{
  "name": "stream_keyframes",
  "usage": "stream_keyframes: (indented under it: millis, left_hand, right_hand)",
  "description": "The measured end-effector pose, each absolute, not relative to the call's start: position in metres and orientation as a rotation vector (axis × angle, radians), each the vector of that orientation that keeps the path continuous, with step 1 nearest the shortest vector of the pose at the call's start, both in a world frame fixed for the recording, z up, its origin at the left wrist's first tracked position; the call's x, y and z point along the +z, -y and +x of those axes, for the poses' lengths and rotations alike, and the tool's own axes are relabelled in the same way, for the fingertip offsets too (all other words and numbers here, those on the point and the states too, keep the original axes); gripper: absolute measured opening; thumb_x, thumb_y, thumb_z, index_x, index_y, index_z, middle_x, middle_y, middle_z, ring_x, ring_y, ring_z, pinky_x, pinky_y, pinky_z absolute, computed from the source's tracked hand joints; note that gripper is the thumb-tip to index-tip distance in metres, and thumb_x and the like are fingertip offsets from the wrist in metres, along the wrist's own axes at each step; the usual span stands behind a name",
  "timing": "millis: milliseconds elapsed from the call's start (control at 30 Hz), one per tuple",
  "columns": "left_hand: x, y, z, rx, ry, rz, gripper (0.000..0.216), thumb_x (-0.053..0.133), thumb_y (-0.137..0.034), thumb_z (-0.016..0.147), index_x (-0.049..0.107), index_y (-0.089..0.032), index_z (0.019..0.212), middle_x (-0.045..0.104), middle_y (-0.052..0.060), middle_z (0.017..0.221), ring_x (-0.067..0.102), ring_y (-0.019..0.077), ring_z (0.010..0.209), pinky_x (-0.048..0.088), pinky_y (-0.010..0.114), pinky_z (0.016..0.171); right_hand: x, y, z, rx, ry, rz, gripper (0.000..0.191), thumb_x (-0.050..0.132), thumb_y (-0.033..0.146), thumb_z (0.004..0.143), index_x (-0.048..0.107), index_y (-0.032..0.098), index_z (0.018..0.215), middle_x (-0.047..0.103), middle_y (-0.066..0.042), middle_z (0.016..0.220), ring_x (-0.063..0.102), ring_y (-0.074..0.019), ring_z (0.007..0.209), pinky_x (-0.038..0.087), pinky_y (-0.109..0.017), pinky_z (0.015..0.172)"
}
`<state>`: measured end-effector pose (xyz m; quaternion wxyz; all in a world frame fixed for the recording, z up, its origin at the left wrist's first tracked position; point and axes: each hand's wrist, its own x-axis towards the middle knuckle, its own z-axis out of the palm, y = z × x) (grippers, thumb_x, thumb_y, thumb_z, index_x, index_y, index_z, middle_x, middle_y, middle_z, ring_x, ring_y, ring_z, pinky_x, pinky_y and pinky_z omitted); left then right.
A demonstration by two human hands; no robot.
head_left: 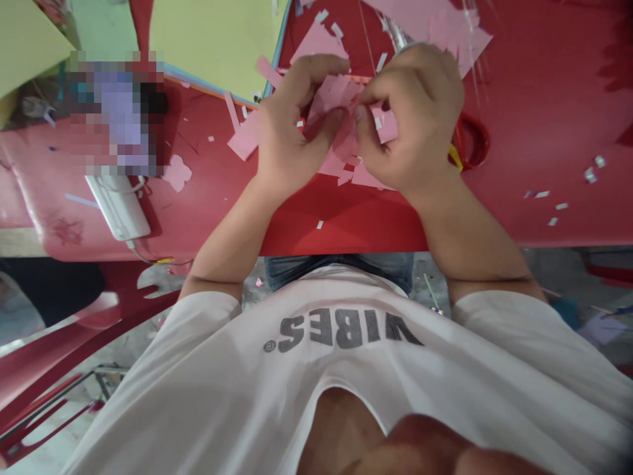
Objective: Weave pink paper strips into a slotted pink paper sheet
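Pink paper [332,99] sits bunched between the hands, above the near edge of the red tabletop [524,112]. The left hand [297,119] and right hand [410,112] are close together, both curled and pinching the paper, though the fingers hide the exact grip. Many pink offcuts [244,135] already lie around them, and white slivers [556,206] dot the tabletop. A red loop [469,142], perhaps a scissor handle, rests beside the right hand. Beyond, stacked green sheets [212,39] look uncut.
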<state>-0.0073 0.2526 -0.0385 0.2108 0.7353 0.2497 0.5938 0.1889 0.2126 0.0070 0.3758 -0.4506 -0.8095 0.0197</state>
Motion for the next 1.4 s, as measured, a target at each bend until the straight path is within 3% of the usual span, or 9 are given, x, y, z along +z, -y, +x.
stream_keyframes:
  millis: [100, 367, 467, 567, 733, 867, 967, 1100, 1400]
  left_hand:
    - [-0.035, -0.249, -0.005, 1.634, -0.739, 1.992, 0.058, 0.059, -0.073, 0.085, 0.062, -0.027, 0.121, 0.068, 0.006, 0.106, 0.069, 0.0202, 0.091, 0.056, 0.032, 0.066]
    - [-0.037, -0.257, -0.003, 1.698, -0.690, 1.972, 0.069, 0.062, -0.081, 0.075, 0.062, -0.030, 0.121, 0.066, 0.006, 0.102, 0.066, 0.0192, 0.077, 0.048, 0.032, 0.052]
    - [-0.043, -0.263, 0.000, 1.754, -0.679, 1.969, 0.080, 0.062, -0.088, 0.067, 0.059, -0.031, 0.123, 0.063, 0.006, 0.104, 0.043, 0.0096, 0.049, 0.032, 0.031, 0.037]
    - [-0.040, -0.260, 0.000, 1.739, -0.652, 1.974, 0.085, 0.060, -0.090, 0.067, 0.056, -0.028, 0.125, 0.061, 0.007, 0.107, 0.027, 0.0050, 0.044, 0.024, 0.030, 0.035]
    - [-0.018, -0.241, -0.011, 1.386, -0.855, 1.976, 0.045, 0.061, -0.059, 0.091, 0.053, -0.032, 0.127, 0.059, 0.003, 0.120, 0.050, 0.0092, 0.060, 0.038, 0.029, 0.055]
    - [-0.020, -0.244, -0.019, 1.421, -0.784, 2.015, 0.042, 0.065, -0.049, 0.090, 0.055, -0.032, 0.127, 0.062, 0.004, 0.114, 0.036, 0.0078, 0.052, 0.033, 0.029, 0.050]
    - [-0.027, -0.250, -0.020, 1.437, -0.804, 1.951, 0.039, 0.070, -0.039, 0.087, 0.058, -0.034, 0.124, 0.064, 0.003, 0.110, 0.035, 0.0086, 0.050, 0.031, 0.029, 0.048]
    - [-0.021, -0.248, -0.015, 1.541, -0.892, 1.755, 0.033, 0.075, -0.041, 0.084, 0.063, -0.039, 0.114, 0.065, 0.001, 0.105, 0.034, 0.0094, 0.049, 0.026, 0.031, 0.047]
    - [-0.014, -0.240, -0.012, 1.425, -0.946, 1.537, 0.042, 0.083, -0.048, 0.076, 0.062, -0.038, 0.110, 0.067, -0.001, 0.083, 0.045, 0.0122, 0.051, 0.027, 0.031, 0.048]
  right_hand:
    - [0.012, -0.213, 0.187, 0.076, 2.010, -1.154, 0.013, 0.056, 0.040, 0.090, 0.060, 0.036, 0.102, 0.066, -0.004, 0.106, 0.063, -0.0302, 0.103, 0.050, -0.055, 0.092]
    - [0.015, -0.220, 0.186, 0.299, 1.972, -1.049, 0.012, 0.064, 0.030, 0.081, 0.061, 0.038, 0.090, 0.069, 0.004, 0.108, 0.065, -0.0260, 0.104, 0.051, -0.052, 0.095]
    - [0.009, -0.223, 0.186, 0.378, 1.954, -1.009, 0.016, 0.064, 0.027, 0.081, 0.059, 0.040, 0.089, 0.070, 0.006, 0.107, 0.067, -0.0249, 0.103, 0.052, -0.053, 0.094]
    - [0.005, -0.225, 0.186, 0.412, 1.924, -0.989, 0.016, 0.063, 0.027, 0.084, 0.060, 0.042, 0.089, 0.071, 0.007, 0.105, 0.068, -0.0245, 0.101, 0.052, -0.052, 0.093]
    - [0.005, -0.226, 0.187, 0.397, 1.957, -1.011, 0.015, 0.062, 0.027, 0.086, 0.060, 0.041, 0.088, 0.071, 0.008, 0.107, 0.068, -0.0248, 0.103, 0.051, -0.055, 0.096]
    - [0.011, -0.224, 0.186, 0.465, 1.979, -1.051, 0.013, 0.061, 0.028, 0.088, 0.059, 0.041, 0.086, 0.070, 0.008, 0.108, 0.065, -0.0278, 0.108, 0.047, -0.059, 0.102]
    - [0.012, -0.223, 0.184, 0.593, 1.850, -0.995, 0.025, 0.064, 0.035, 0.086, 0.055, 0.049, 0.105, 0.065, 0.008, 0.119, 0.062, -0.0274, 0.115, 0.051, -0.055, 0.105]
    - [0.005, -0.228, 0.186, 0.832, 1.698, -0.961, 0.072, 0.076, 0.038, 0.074, 0.032, 0.061, 0.126, 0.047, 0.011, 0.138, 0.064, -0.0235, 0.109, 0.061, -0.044, 0.089]
    - [-0.013, -0.240, 0.180, 0.907, 1.473, -0.903, 0.061, 0.070, 0.012, 0.066, 0.047, 0.038, 0.116, 0.045, 0.004, 0.125, 0.053, -0.0077, 0.069, 0.033, -0.027, 0.052]
